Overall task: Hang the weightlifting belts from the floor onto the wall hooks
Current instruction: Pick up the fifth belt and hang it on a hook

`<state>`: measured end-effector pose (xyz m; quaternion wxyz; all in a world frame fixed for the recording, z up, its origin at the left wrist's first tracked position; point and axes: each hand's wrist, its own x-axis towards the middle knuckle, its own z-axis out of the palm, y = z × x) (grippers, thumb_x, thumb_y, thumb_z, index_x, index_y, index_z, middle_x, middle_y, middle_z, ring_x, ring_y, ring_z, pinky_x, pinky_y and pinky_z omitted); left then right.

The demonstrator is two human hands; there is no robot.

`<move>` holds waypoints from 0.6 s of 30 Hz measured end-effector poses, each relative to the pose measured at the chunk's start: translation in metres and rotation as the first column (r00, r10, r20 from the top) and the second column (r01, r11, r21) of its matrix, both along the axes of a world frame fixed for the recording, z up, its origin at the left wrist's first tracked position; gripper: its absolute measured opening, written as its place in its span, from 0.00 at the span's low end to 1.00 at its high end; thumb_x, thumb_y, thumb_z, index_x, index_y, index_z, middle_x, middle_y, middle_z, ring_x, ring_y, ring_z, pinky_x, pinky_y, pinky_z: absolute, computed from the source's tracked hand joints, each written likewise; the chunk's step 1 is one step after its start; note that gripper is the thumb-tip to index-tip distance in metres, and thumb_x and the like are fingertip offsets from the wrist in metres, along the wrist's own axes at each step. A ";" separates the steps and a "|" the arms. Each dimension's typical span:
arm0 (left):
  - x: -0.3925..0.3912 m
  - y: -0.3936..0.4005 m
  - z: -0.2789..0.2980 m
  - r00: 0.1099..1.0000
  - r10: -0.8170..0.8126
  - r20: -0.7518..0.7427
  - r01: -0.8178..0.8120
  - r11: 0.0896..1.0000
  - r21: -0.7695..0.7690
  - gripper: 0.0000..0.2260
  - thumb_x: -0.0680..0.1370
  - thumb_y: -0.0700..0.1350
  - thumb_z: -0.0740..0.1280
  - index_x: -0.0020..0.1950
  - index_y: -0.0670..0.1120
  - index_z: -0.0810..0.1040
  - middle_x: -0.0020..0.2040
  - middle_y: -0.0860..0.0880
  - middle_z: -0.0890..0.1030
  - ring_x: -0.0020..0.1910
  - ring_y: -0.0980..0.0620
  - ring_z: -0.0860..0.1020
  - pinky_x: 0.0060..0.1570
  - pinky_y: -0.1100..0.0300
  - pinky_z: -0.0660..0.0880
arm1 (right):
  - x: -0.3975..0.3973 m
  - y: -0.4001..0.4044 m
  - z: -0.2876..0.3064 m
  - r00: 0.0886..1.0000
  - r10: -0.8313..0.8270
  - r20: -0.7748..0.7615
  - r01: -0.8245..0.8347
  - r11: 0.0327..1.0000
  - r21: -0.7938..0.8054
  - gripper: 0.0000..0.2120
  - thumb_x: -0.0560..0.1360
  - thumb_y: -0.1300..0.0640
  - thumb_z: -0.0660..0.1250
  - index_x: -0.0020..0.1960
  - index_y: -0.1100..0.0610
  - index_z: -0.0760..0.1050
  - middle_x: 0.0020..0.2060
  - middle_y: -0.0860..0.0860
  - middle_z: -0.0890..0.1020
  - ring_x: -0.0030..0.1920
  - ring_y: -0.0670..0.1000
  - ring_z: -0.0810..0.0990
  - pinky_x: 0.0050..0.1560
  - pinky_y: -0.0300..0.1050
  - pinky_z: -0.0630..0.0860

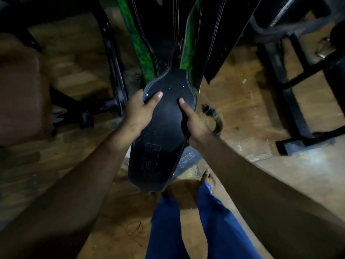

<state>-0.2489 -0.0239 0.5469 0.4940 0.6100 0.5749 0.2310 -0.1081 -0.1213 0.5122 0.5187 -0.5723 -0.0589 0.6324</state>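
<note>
Belt | between both grips | left hand, right hand

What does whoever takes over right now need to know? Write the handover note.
Left hand: grips the left edge of the black belt, thumb on top.
Right hand: grips its right edge, thumb on top.
The belt is held up off the wooden floor, wide padded face to the camera.
Done: green and black belts already hang ahead.
Left: hang this one. Another belt seems to lie under it by the feet; the hooks are out of view.
</note>
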 end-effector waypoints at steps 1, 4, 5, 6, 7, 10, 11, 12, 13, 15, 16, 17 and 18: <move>0.000 -0.001 0.020 0.999 0.039 0.031 -0.040 0.999 0.030 0.17 0.76 0.60 0.69 0.54 0.48 0.83 0.49 0.51 0.86 0.49 0.52 0.84 0.53 0.48 0.82 | 0.002 0.001 0.023 0.999 0.032 -0.024 -0.032 0.999 0.036 0.27 0.75 0.41 0.73 0.66 0.57 0.80 0.61 0.55 0.85 0.61 0.56 0.84 0.68 0.57 0.77; 0.004 -0.002 0.082 0.987 0.117 0.107 -0.127 0.987 0.094 0.21 0.73 0.65 0.69 0.50 0.48 0.83 0.48 0.49 0.86 0.49 0.49 0.85 0.53 0.43 0.81 | 0.010 0.007 0.095 0.998 0.069 -0.008 -0.067 0.984 0.168 0.23 0.79 0.45 0.69 0.68 0.57 0.78 0.62 0.55 0.84 0.62 0.55 0.84 0.63 0.53 0.79; 0.007 -0.001 0.103 0.981 0.139 0.137 -0.154 0.982 0.107 0.22 0.72 0.66 0.70 0.50 0.47 0.83 0.48 0.48 0.86 0.49 0.48 0.85 0.52 0.42 0.81 | 0.013 0.010 0.120 0.999 0.052 0.010 -0.053 0.976 0.212 0.22 0.80 0.46 0.69 0.67 0.58 0.79 0.61 0.56 0.85 0.61 0.56 0.84 0.61 0.53 0.81; 0.011 -0.003 0.126 0.974 0.156 0.167 -0.178 0.976 0.127 0.23 0.72 0.66 0.70 0.50 0.47 0.83 0.48 0.48 0.86 0.48 0.48 0.85 0.51 0.42 0.81 | 0.017 0.014 0.144 0.999 0.018 0.042 -0.027 0.971 0.236 0.21 0.79 0.48 0.70 0.66 0.59 0.79 0.59 0.57 0.85 0.59 0.58 0.85 0.60 0.54 0.81; 0.014 -0.005 0.145 0.967 0.167 0.194 -0.198 0.968 0.151 0.23 0.72 0.65 0.70 0.50 0.47 0.83 0.48 0.48 0.86 0.48 0.48 0.85 0.51 0.42 0.82 | 0.021 0.018 0.166 0.997 -0.017 0.079 -0.004 0.968 0.250 0.19 0.79 0.51 0.71 0.65 0.61 0.80 0.58 0.58 0.86 0.58 0.59 0.86 0.59 0.56 0.82; 0.017 -0.022 0.194 0.946 0.189 0.264 -0.234 0.960 0.153 0.19 0.74 0.62 0.70 0.53 0.48 0.83 0.49 0.50 0.87 0.50 0.51 0.85 0.54 0.44 0.82 | 0.033 0.023 0.214 0.984 -0.030 0.178 -0.028 0.948 0.318 0.17 0.78 0.55 0.73 0.62 0.63 0.80 0.56 0.61 0.86 0.57 0.61 0.86 0.61 0.59 0.81; 0.018 -0.027 0.211 0.942 0.183 0.280 -0.223 0.968 0.118 0.18 0.75 0.61 0.70 0.54 0.48 0.83 0.50 0.50 0.87 0.50 0.51 0.85 0.55 0.45 0.82 | 0.036 0.020 0.227 0.982 -0.015 0.186 -0.050 0.939 0.340 0.16 0.78 0.56 0.72 0.63 0.64 0.80 0.56 0.62 0.85 0.57 0.62 0.85 0.61 0.58 0.81; 0.018 -0.031 0.229 0.939 0.172 0.298 -0.201 0.977 0.069 0.17 0.77 0.59 0.70 0.54 0.47 0.84 0.51 0.48 0.87 0.50 0.51 0.85 0.56 0.46 0.81 | 0.039 0.015 0.240 0.980 0.013 0.196 -0.086 0.926 0.369 0.16 0.79 0.58 0.71 0.63 0.65 0.79 0.57 0.63 0.85 0.58 0.63 0.85 0.60 0.57 0.82; 0.017 -0.033 0.244 0.935 0.162 0.315 -0.177 0.984 0.019 0.16 0.78 0.57 0.70 0.54 0.45 0.84 0.51 0.45 0.87 0.49 0.51 0.85 0.57 0.47 0.81 | 0.041 0.009 0.252 0.977 0.054 0.205 -0.132 0.912 0.388 0.15 0.79 0.59 0.70 0.63 0.66 0.79 0.57 0.63 0.85 0.58 0.63 0.85 0.58 0.55 0.82; 0.015 -0.038 0.276 0.915 0.129 0.382 -0.131 0.991 -0.020 0.12 0.80 0.51 0.69 0.54 0.43 0.83 0.50 0.43 0.87 0.45 0.50 0.85 0.54 0.50 0.81 | 0.041 -0.003 0.271 0.956 0.140 0.257 -0.239 0.880 0.411 0.12 0.80 0.61 0.69 0.61 0.64 0.80 0.55 0.61 0.86 0.55 0.61 0.86 0.56 0.52 0.83; 0.016 -0.042 0.288 0.903 0.106 0.417 -0.113 0.994 -0.007 0.09 0.81 0.48 0.68 0.54 0.43 0.82 0.49 0.44 0.87 0.45 0.50 0.85 0.52 0.51 0.81 | 0.042 -0.008 0.277 0.943 0.174 0.282 -0.284 0.863 0.417 0.09 0.80 0.61 0.68 0.58 0.62 0.81 0.53 0.60 0.86 0.53 0.59 0.86 0.56 0.51 0.83; 0.018 -0.049 0.298 0.893 0.087 0.441 -0.109 0.994 0.024 0.07 0.81 0.45 0.68 0.54 0.44 0.82 0.48 0.46 0.87 0.45 0.51 0.85 0.51 0.52 0.81 | 0.043 -0.013 0.286 0.937 0.194 0.290 -0.305 0.858 0.413 0.08 0.81 0.60 0.67 0.57 0.60 0.82 0.52 0.58 0.87 0.52 0.58 0.86 0.56 0.51 0.83; 0.020 -0.056 0.304 0.888 0.071 0.455 -0.117 0.991 0.072 0.05 0.81 0.43 0.68 0.53 0.45 0.82 0.46 0.48 0.87 0.44 0.52 0.85 0.50 0.54 0.81 | 0.045 -0.016 0.292 0.936 0.223 0.272 -0.324 0.847 0.422 0.10 0.82 0.56 0.65 0.57 0.59 0.82 0.52 0.58 0.87 0.53 0.58 0.86 0.58 0.52 0.82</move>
